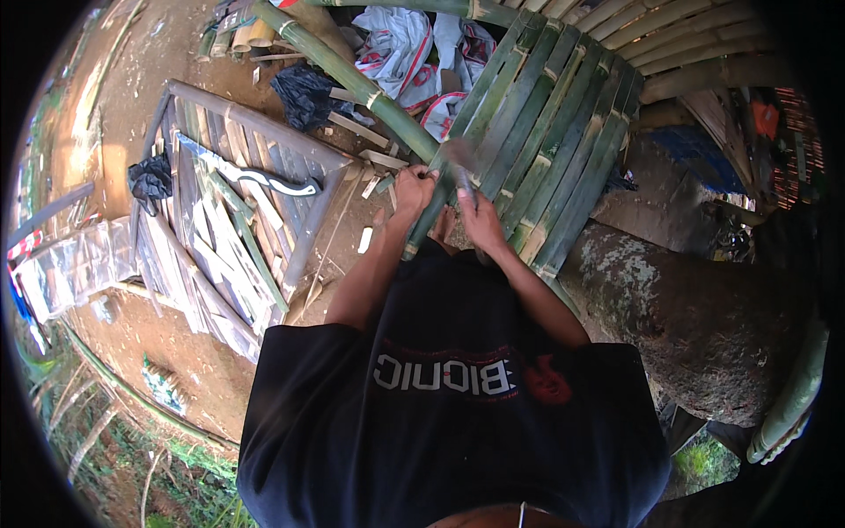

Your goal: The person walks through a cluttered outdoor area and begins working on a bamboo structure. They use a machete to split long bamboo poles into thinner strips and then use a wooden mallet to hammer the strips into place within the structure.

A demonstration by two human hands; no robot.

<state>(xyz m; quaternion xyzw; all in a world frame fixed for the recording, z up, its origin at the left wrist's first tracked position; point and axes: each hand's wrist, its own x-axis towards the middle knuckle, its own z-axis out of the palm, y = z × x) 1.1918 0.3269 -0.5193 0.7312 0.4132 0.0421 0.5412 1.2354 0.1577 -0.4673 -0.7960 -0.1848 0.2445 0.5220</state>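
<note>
My left hand is closed in a pinch at the left edge of a green bamboo slat panel. Whatever sits between its fingertips is too small to make out. In my right hand is a hammer, gripped by the handle, its head smeared by motion. The hammer is over the panel's outermost slat, just right of my left fingers. Long split bamboo slats lie side by side to form the panel. A green bamboo pole runs from the upper left toward the panel's edge.
To my left stands a low slatted bench, with a saw and loose bamboo strips on it. Black plastic bags and white sacks lie beyond. A large mottled rock is close on my right. Curved bamboo slats rise at the upper right.
</note>
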